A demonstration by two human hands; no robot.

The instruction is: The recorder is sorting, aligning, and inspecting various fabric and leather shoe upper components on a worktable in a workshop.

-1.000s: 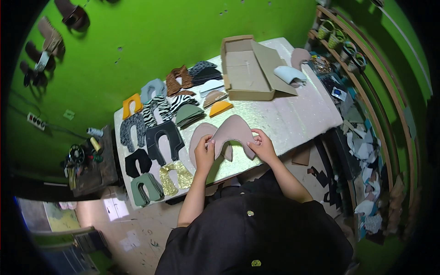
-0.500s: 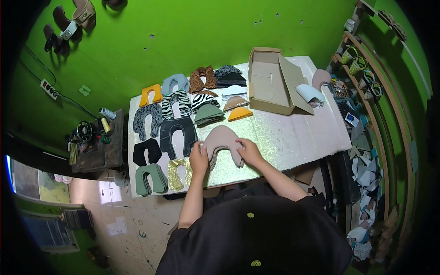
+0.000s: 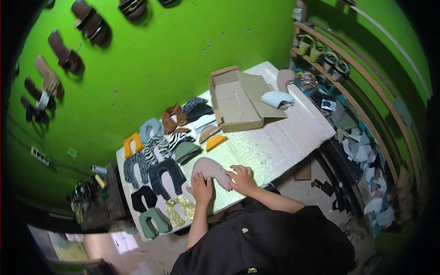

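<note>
On one table [image 3: 293, 137], two hands [image 3: 201, 189] [image 3: 244, 180] touch one U-shaped pink stack [image 3: 211, 167].

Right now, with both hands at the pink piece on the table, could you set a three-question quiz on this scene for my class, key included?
1. Which piece do the fingers of the left hand and right hand touch? a) an orange one; b) the pink one; c) a zebra-striped one.
2. True or false: the cardboard box lies farther from the person than the gold glittery piece.
3. Which items hang on the green wall, toward the upper left of the picture?

Key: 1. b; 2. True; 3. Footwear.
</note>
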